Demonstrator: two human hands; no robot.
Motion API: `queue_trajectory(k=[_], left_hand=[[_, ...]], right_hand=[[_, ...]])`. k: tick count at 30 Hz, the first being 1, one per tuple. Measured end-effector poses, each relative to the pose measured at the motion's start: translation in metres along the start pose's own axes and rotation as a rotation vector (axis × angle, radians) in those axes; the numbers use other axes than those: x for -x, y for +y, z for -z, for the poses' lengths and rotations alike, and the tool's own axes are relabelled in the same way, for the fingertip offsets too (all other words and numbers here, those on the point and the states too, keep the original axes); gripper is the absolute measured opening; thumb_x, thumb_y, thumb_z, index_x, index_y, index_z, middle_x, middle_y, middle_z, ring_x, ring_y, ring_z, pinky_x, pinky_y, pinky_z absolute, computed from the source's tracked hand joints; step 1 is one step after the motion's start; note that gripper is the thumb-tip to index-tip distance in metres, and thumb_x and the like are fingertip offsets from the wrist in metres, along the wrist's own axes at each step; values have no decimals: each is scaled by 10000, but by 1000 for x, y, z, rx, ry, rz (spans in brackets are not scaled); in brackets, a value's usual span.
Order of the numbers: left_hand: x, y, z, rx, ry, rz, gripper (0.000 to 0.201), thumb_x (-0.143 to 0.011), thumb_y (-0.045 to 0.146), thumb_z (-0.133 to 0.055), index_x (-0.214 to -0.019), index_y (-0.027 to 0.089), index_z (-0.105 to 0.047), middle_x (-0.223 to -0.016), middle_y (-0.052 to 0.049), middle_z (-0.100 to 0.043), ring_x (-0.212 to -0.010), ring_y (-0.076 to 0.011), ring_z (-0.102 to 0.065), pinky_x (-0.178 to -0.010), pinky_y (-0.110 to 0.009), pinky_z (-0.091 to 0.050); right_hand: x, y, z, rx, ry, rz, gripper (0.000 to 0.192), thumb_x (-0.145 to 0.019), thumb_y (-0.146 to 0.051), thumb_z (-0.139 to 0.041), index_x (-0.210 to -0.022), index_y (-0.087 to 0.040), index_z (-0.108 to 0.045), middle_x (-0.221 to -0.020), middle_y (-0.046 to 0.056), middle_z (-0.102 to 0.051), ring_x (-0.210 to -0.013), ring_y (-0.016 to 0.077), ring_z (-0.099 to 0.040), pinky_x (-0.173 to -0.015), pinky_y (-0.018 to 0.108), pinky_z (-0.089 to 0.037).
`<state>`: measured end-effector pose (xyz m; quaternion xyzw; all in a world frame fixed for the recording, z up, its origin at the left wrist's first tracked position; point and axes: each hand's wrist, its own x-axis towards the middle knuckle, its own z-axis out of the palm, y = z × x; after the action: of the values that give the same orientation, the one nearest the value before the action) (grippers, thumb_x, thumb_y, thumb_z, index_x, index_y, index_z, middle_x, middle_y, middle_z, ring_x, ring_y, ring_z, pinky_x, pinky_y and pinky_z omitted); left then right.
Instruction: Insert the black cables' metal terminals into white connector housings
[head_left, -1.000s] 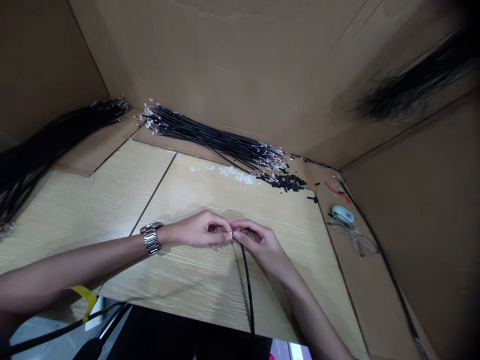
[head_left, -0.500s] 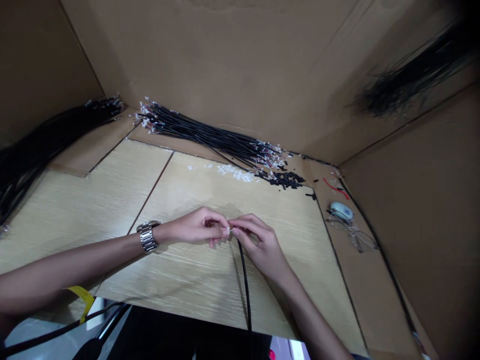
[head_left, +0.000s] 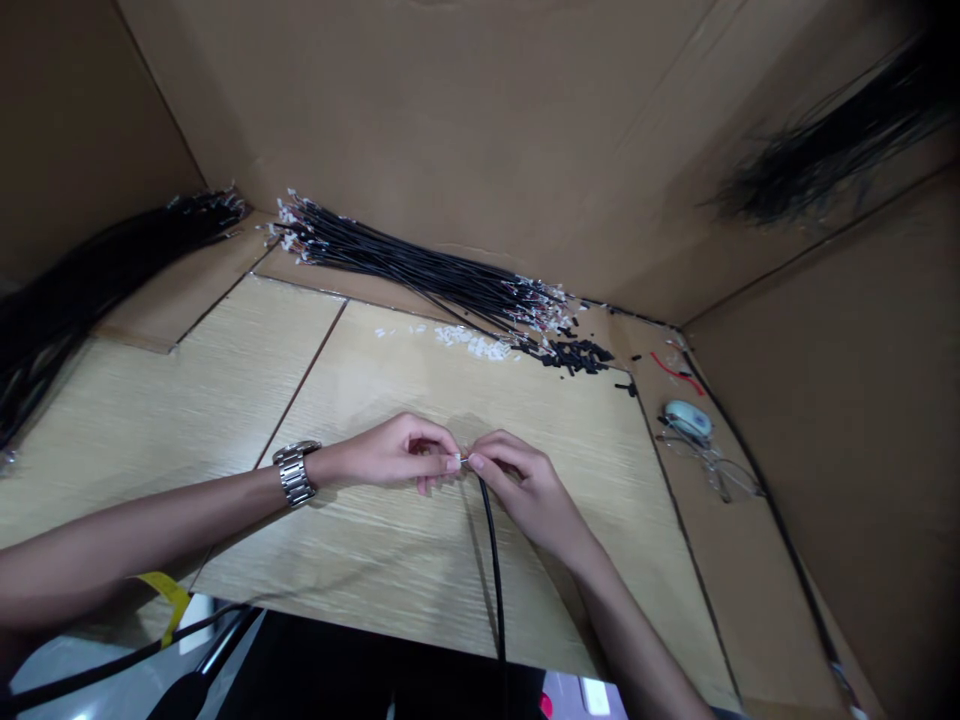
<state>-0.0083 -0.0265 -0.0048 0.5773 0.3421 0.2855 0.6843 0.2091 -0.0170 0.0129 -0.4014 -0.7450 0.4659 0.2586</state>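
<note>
black cable [head_left: 493, 570] pinched by two hands over a table [head_left: 375, 375]

the left hand [head_left: 390, 450] is drawn narrow, thumb and forefinger closed on a tiny white piece [head_left: 457, 462], too small to make out in detail. the right hand [head_left: 529, 490], also narrow, pinches thin wire [head_left: 464, 460] at the upper end of the black cable, its fingertips just beside the left's. from there the black cable runs down over the table's near edge. white bits [head_left: 480, 342] lie along the far edge, with short black pieces [head_left: 574, 357] beside them towards the far right corner. a cable bundle [head_left: 420, 260] stretches just beyond the far edge; eyeglasses [head_left: 711, 465] lie past the right edge.
</note>
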Motion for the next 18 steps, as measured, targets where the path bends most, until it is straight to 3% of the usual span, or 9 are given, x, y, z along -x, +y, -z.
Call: queue_trajectory(k=[6,10,18], left_hand=[[0,1,0,-12,-7,15,283,-896,383,-647,-942,108,-696,-798,-58,-688,-640,-103,-648,-597,-210,-554],[1,1,1,-29,5,16,290,-894,390,-649,-930,105,-694,-732,-39,-667,-612,-105,-641,-573,-203,-544],[0,-7,3,-39,-24,-12,299,-891,409,-650,-949,120,-702,-799,-54,-690,-634,-108,-651,-589,-212,-555]], right_hand=[[-2,1,-3,-161,30,-48,124,-879,-314,-657,-844,-203,-699,-877,47,-630,-839,181,-597,-743,305,-459],[-2,3,-2,-226,84,-81,120,-833,-314,-704,-803,-201,-679,-863,25,-603,-800,159,-571,-703,275,-445],[-5,1,-2,-416,-31,-292,204,-802,-384,-718,-867,-191,-700,-733,-14,-596,-652,124,-492,-613,258,-390]])
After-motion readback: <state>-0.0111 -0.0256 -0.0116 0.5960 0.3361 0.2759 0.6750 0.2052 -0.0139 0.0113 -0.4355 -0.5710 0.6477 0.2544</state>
